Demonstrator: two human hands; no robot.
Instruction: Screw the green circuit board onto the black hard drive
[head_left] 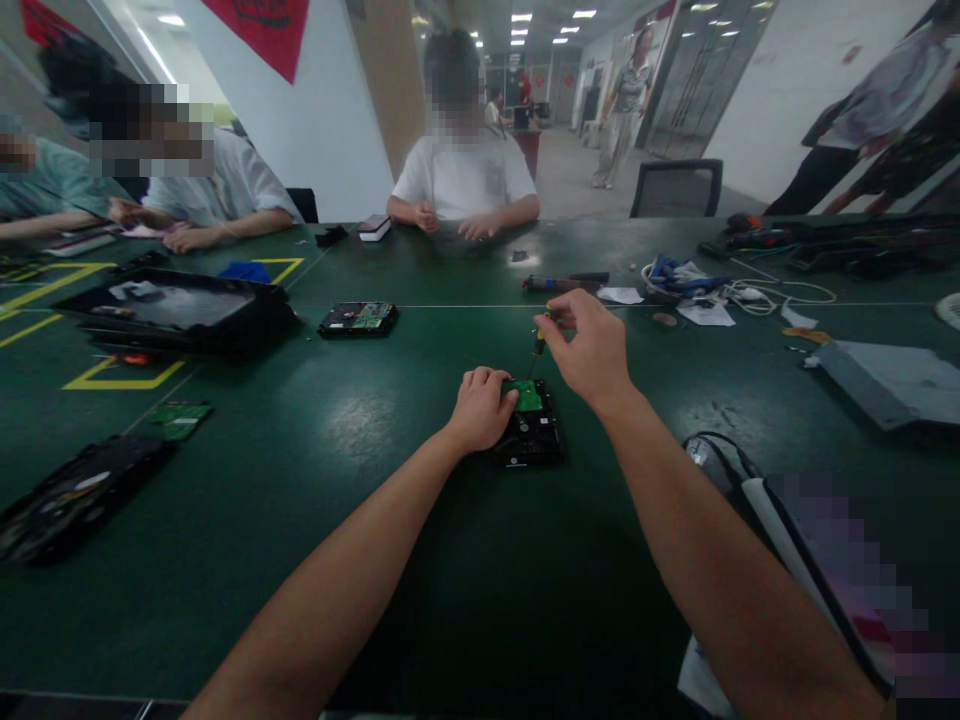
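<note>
In front of me a black hard drive (536,437) lies on the green table, its green circuit board (529,396) facing up at the far end. My left hand (482,408) grips the drive's left side, fingers bent over its edge. In my right hand (591,345) is a small screwdriver (539,340) with a yellow and dark handle, pinched between thumb and fingers. Its thin shaft points down at the circuit board, nearly upright. Whether the tip sits in a screw is too small to tell.
Another hard drive (358,319) lies further off to the left, near a black tray (187,310). At far left are an opened drive (82,495) and a loose circuit board (178,418). Cables (679,275) and a grey metal box (889,382) lie rightward. A person (463,180) sits opposite.
</note>
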